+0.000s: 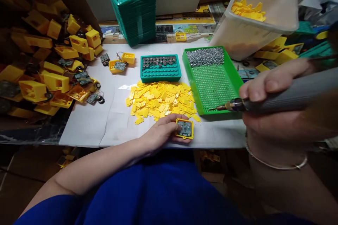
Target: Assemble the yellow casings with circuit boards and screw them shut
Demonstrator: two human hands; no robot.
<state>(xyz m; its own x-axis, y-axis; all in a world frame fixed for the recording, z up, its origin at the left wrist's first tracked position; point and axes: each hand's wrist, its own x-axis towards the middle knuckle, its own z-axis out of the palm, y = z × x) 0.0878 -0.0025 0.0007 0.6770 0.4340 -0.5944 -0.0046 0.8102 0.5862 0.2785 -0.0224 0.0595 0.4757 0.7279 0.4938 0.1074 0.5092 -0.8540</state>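
Note:
My left hand (166, 128) is closed around a small yellow plastic case (192, 132), its thumb at the green circuit board (185, 128) inside. The case is held near the table's front edge. On the right, my right hand (274, 102) grips a grey electric screwdriver (290, 89). Its bit points left, over the near end of a green screw tray (195, 91). Silver screws (204, 56) are heaped at the tray's far end; whether a screw sits on the bit is too small to tell. Beyond my left hand lies a pile of flat yellow plastic pieces (161, 100).
A teal tray (161, 77) holds several round button cells. Behind it stands a stack of teal trays (137, 17). Yellow housings with wired boards (55, 81) are heaped at left. A translucent bin (269, 3) with yellow parts leans at the back right.

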